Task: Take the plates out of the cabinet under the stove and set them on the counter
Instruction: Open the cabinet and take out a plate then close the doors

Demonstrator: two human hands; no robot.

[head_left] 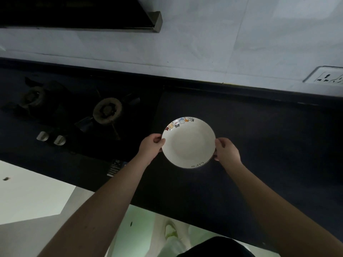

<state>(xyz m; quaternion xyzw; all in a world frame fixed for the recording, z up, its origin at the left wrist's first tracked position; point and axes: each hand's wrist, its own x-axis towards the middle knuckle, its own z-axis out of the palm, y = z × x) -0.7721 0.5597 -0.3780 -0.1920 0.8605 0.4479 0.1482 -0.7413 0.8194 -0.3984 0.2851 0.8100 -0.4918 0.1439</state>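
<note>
A white round plate (188, 142) with small coloured figures along its far rim and dark lettering near its front rim is over the dark counter (259, 136), just right of the stove. My left hand (151, 147) grips its left edge and my right hand (225, 150) grips its right edge. I cannot tell whether the plate rests on the counter or hangs just above it. The cabinet under the stove is hidden below the counter's front edge.
A black gas stove (78, 115) with two burners and two silver knobs (51, 139) lies to the left. A range hood (79, 13) hangs above it. A wall socket (326, 76) sits at the far right on the pale tiled wall. Pale floor shows below the counter.
</note>
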